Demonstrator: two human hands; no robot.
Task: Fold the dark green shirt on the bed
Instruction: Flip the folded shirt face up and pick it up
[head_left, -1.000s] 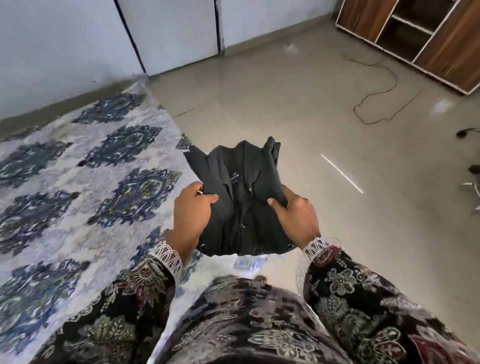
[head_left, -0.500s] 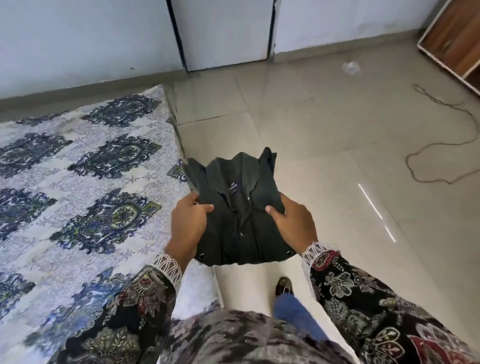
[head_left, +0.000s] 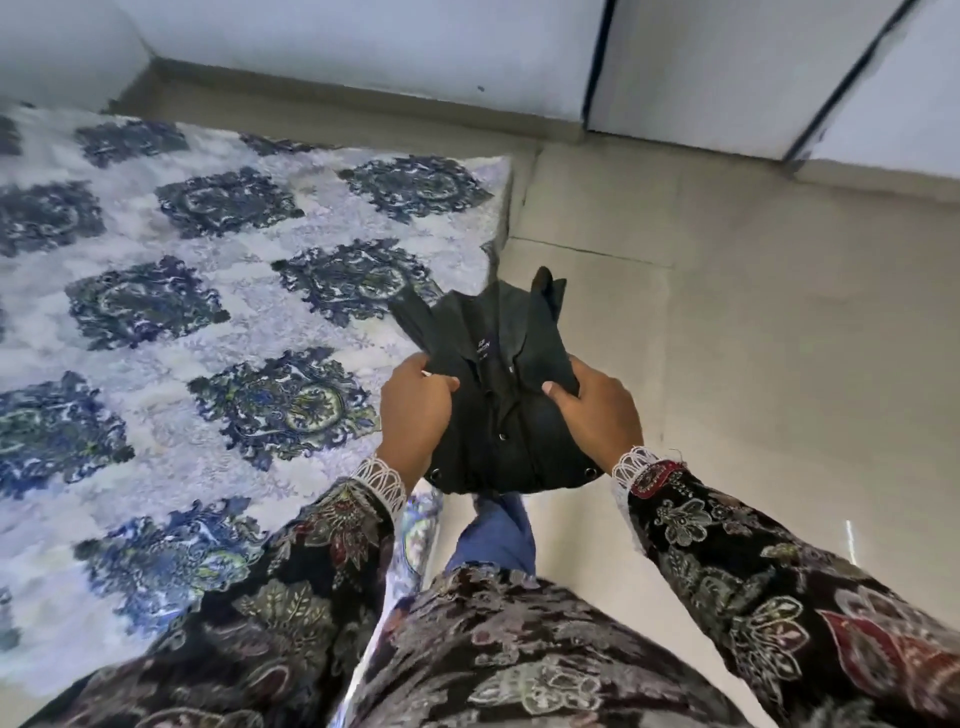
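Head view. I hold the dark green shirt (head_left: 506, 410) in the air in front of me, already folded into a compact bundle, collar pointing away from me, placket and snaps facing up. It hangs just beyond the near right corner of the bed (head_left: 249, 332), partly over the mattress edge and partly over the floor (head_left: 769, 322); it does not rest on either.

My left hand (head_left: 413, 415) grips the bundle's left side, thumb on top, fingers curled under and hidden by the cloth. My right hand (head_left: 602, 410) grips the right side the same way, thumb pressed on the front panel, fingers out of sight beneath.

The bed lies to the left, covered in a white sheet with dark blue medallions. Pale tiled floor runs to the right. At the far side, a white wall (head_left: 363, 41) with a grey skirting, and white panels (head_left: 727, 67) split by dark vertical lines.

Near me, my patterned sleeves with lace cuffs frame the shirt, and my blue trouser leg (head_left: 493, 535) shows directly below it. The bundle hides the floor just under it.
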